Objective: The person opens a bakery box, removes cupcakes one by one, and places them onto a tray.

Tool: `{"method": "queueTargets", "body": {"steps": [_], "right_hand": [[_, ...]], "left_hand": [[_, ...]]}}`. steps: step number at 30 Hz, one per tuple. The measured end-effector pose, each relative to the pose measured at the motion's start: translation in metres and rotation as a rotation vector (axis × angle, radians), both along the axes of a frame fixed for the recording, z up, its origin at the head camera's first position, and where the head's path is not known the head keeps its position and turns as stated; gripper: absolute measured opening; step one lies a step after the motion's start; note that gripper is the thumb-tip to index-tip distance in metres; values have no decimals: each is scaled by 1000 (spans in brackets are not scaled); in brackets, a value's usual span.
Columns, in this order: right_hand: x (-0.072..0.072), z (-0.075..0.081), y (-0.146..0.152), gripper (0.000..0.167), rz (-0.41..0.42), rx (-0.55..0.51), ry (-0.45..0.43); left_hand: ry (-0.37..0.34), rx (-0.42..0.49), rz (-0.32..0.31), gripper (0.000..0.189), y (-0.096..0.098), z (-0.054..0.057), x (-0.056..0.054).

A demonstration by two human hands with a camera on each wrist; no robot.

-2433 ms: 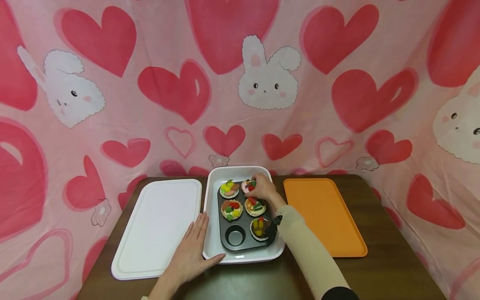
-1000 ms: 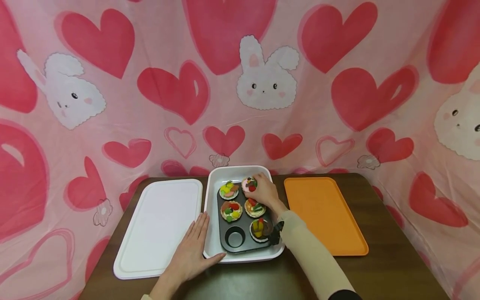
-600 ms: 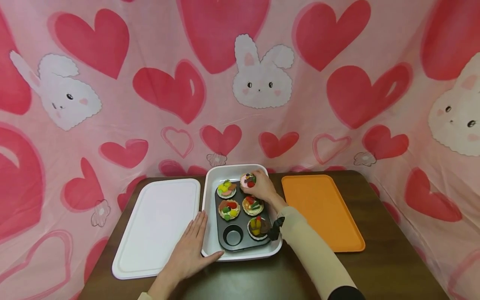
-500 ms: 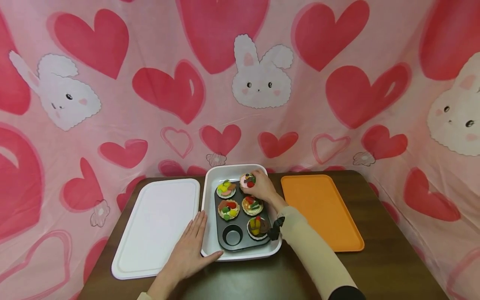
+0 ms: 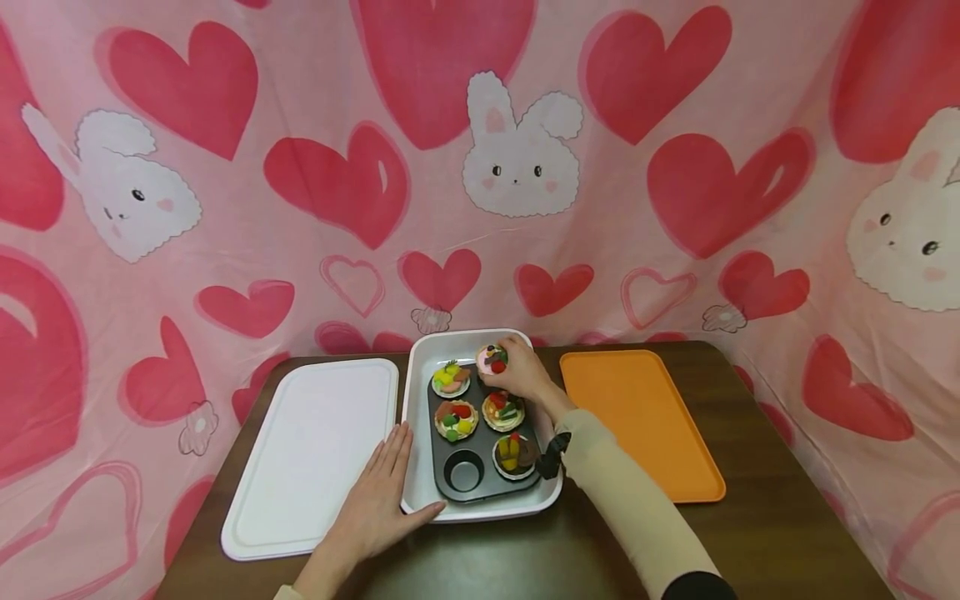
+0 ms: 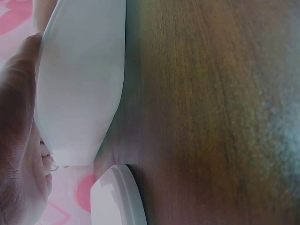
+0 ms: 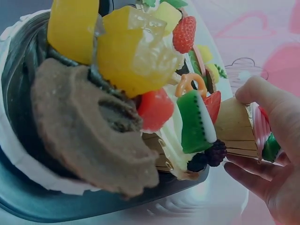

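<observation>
My right hand (image 5: 525, 372) grips a fruit tart (image 5: 492, 360) with pink cream at the far right cup of a dark muffin pan (image 5: 483, 490). In the right wrist view the pale side of this tart (image 7: 233, 127) shows between thumb and fingers, tipped over and raised. Several other tarts sit in the pan: a yellow-topped one (image 5: 451, 379), two with mixed fruit and a chocolate one (image 5: 514, 456). The near left cup (image 5: 463, 472) is bare. My left hand (image 5: 375, 504) rests on the left near corner of the white tub (image 5: 411, 396), fingers straight and thumb spread.
The pan stands inside the white tub on a brown wooden table (image 5: 480, 567). A white tray (image 5: 318, 450) lies to the left, an orange tray (image 5: 645, 425) to the right. A pink heart-and-rabbit cloth (image 5: 450, 217) hangs behind the table.
My right hand has raised the pink-cream tart a little from its cup, up and away. The left hand stays on the tub. The head view has shifted slightly.
</observation>
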State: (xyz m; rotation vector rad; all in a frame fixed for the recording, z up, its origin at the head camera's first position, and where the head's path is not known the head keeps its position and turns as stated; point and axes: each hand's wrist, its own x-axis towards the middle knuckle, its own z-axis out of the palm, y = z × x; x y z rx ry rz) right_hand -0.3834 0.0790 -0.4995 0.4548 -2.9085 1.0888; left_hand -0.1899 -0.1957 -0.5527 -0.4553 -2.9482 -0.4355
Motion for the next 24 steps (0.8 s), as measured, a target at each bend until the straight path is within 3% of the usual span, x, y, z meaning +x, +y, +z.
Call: {"method": "queueTargets", "body": {"steps": [9,18,24], "right_hand": [[2,8,2,74,22,25,28],[4,17,3,76,73,56,56],[8,21,3,73,89,41,15]], "left_hand": [[26,2,3,124,0,-1,1],[-8,30,20,124,0,0,3],[21,19,9,122,1,0,2]]}}
